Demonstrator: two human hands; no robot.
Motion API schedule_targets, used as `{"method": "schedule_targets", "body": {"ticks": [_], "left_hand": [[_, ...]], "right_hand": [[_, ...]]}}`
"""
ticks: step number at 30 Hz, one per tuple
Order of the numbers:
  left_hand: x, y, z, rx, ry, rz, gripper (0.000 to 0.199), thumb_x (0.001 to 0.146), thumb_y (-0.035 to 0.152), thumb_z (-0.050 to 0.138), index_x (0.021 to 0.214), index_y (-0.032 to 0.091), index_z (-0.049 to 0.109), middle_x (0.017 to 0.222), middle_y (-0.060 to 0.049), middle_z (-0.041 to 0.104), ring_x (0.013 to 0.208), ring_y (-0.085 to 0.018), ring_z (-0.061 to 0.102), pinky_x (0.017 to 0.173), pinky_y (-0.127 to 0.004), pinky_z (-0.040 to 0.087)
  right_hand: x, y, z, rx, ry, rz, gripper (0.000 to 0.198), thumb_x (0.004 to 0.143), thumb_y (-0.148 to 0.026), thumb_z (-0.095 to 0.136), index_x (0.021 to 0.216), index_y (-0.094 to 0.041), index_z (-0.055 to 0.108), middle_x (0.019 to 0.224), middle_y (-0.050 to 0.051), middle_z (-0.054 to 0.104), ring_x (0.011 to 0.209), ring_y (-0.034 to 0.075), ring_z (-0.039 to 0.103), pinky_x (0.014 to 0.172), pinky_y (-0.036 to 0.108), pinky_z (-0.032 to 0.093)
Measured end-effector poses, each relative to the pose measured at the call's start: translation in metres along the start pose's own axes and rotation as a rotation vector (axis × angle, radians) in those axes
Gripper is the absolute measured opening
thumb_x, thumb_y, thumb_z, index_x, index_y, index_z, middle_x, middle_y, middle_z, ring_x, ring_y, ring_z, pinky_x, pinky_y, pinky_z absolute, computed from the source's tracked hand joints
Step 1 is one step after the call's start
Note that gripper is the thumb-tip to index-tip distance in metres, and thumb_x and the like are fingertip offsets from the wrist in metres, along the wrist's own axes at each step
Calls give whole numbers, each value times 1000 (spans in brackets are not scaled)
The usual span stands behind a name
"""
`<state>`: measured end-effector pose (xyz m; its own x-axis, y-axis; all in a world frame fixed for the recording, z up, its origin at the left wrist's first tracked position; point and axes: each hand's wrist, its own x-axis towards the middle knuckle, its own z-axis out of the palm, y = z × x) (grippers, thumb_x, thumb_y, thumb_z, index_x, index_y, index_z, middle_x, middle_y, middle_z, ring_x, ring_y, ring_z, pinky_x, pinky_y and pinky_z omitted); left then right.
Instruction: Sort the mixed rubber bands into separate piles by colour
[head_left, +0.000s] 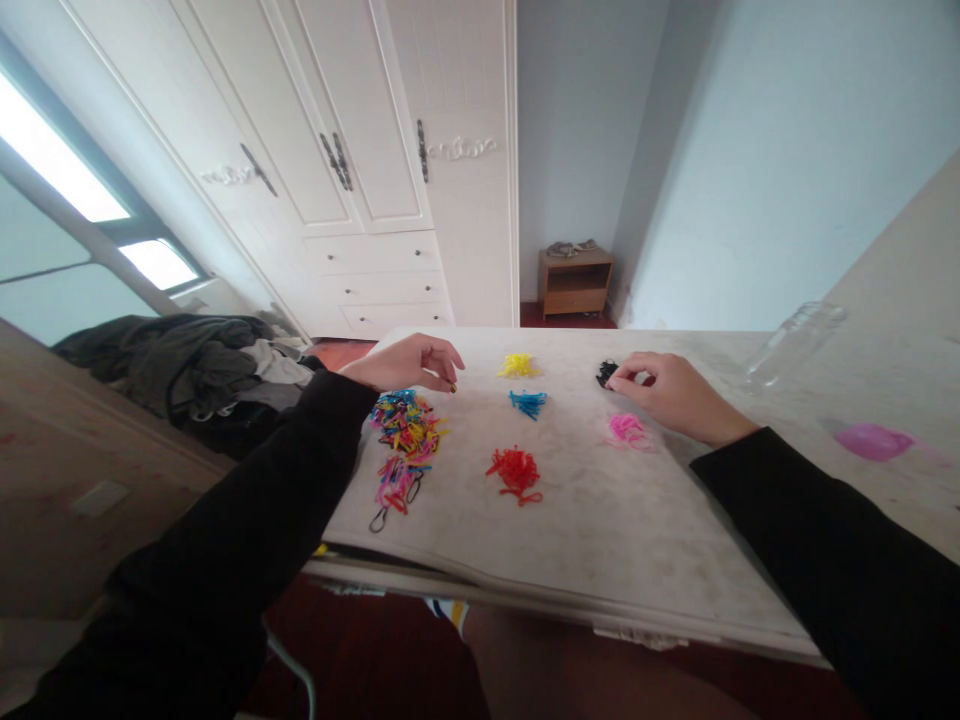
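A mixed heap of coloured rubber bands (405, 430) lies at the left of the white tabletop (600, 520). Sorted small piles lie to its right: yellow (517, 365), blue (529, 402), red (514, 472), pink (627, 429) and black (606, 372). My left hand (409, 363) hovers over the far end of the mixed heap, fingers curled, pinching a small band at its fingertips. My right hand (675, 395) rests by the pink pile, thumb and forefinger pinched at the black pile.
A clear glass jar (791, 345) lies on its side at the right, with a pink lid (874, 440) nearer me. A pile of clothes (195, 375) sits left of the table. White wardrobes (360, 170) and a small wooden cabinet (574, 280) stand behind.
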<state>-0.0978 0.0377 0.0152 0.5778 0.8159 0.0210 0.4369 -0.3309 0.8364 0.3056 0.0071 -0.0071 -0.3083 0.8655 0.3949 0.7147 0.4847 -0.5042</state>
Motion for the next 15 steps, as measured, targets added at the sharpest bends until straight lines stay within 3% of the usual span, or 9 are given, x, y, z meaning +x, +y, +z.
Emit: {"method": "schedule_targets", "body": {"ticks": [15], "left_hand": [[9, 6, 18, 9, 120, 38, 22, 71, 26, 86, 84, 16, 72, 83, -5, 78, 78, -17, 75, 73, -28, 59]], "right_hand": [[0, 3, 2, 23, -68, -19, 20, 83, -31, 59, 72, -19, 72, 81, 4, 72, 75, 19, 63, 70, 30, 46]]}}
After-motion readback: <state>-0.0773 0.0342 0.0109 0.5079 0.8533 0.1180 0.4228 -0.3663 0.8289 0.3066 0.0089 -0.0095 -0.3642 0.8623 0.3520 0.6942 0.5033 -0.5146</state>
